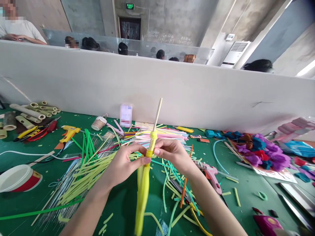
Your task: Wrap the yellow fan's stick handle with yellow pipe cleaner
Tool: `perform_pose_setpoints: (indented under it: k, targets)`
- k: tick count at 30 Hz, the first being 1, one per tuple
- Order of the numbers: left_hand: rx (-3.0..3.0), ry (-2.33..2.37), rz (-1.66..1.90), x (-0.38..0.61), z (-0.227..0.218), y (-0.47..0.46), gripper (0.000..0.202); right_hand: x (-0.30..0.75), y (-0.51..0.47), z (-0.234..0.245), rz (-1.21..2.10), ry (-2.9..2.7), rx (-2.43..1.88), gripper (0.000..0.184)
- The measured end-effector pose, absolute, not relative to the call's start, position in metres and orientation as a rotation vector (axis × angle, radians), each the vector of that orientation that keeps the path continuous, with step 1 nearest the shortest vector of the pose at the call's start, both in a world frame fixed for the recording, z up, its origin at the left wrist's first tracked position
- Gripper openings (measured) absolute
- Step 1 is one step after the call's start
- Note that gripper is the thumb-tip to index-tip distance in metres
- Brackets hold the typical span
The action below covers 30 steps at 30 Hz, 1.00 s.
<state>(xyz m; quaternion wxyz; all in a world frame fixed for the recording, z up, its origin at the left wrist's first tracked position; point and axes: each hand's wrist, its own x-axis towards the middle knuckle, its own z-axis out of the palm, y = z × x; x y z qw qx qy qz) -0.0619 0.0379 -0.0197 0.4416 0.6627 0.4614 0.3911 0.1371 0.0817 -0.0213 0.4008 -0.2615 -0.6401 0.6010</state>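
A pale wooden stick (157, 114) rises from a bundle of yellow pipe cleaners (142, 193) in front of me. The bundle's lower ends hang down toward the table, and a tight yellow wrap (149, 153) circles it in the middle. My left hand (129, 160) pinches the bundle at this wrap between thumb and fingers. From the other side, my right hand (172, 154) is closed with thumb and index finger pressed together against the wrap; what lies between those fingertips is too small to make out. A thicker yellow collar (153, 135) sits above both hands.
Loose green pipe cleaners (91, 173) spread at left, near a yellow glue gun (69, 132), pliers (50, 129) and a paper tub (21, 178). Scissors (182, 190) and a pink glue gun (211, 175) lie at right. A white partition (157, 82) stands behind; people sit beyond it.
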Motion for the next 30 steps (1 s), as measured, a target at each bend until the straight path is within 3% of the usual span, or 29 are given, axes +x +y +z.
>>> perform_pose_setpoints:
  k: [7, 14, 19, 24, 30]
  targets:
    - [1.555, 1.045, 0.915, -0.067, -0.013, 0.035, 0.017, 0.133, 0.079, -0.018, 1.435, -1.632, -0.677, 0.02]
    - [1.33, 0.775, 0.817, -0.072, -0.023, 0.041, 0.019, 0.132, 0.075, -0.013, 1.723, -1.65, -0.464, 0.022]
    - [1.625, 0.978, 0.717, -0.081, -0.015, 0.033, 0.026, 0.132, 0.071, -0.009, 1.35, -1.871, -0.748, 0.022]
    - [1.696, 1.247, 0.932, -0.065, -0.018, 0.029, 0.021, 0.122, 0.067, -0.008, 1.025, -1.883, -0.972, 0.019]
    - [1.649, 1.199, 1.023, -0.058, -0.029, 0.039, 0.021, 0.123, 0.069, -0.008, 0.873, -1.945, -0.923, 0.012]
